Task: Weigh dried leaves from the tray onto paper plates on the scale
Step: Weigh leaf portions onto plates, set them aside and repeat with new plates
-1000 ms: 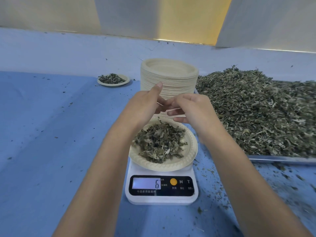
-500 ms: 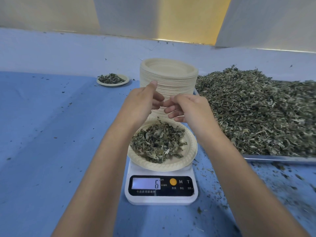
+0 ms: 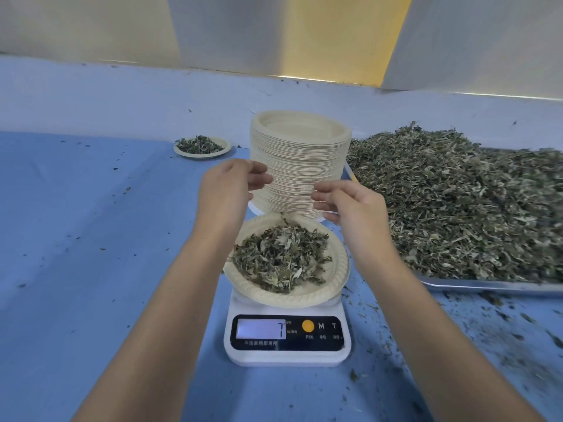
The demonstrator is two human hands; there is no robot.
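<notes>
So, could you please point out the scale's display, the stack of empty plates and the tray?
scale's display [image 3: 261, 329]: head view, lit screen.
stack of empty plates [image 3: 300, 166]: head view, side of stack.
tray [image 3: 487, 285]: head view, near metal rim.

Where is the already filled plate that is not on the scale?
The filled plate sits far back on the blue table, left of the plate stack.

The blue surface [image 3: 76, 239] holds a white scale [image 3: 288, 339] near the front and a tall stack of paper plates [image 3: 300, 166] behind it. A metal tray [image 3: 487, 286] of dried leaves [image 3: 457, 202] sits on the right. A small plate of leaves [image 3: 201, 147] sits far back on the left, and leaf bits [image 3: 499, 324] lie scattered about.
</notes>
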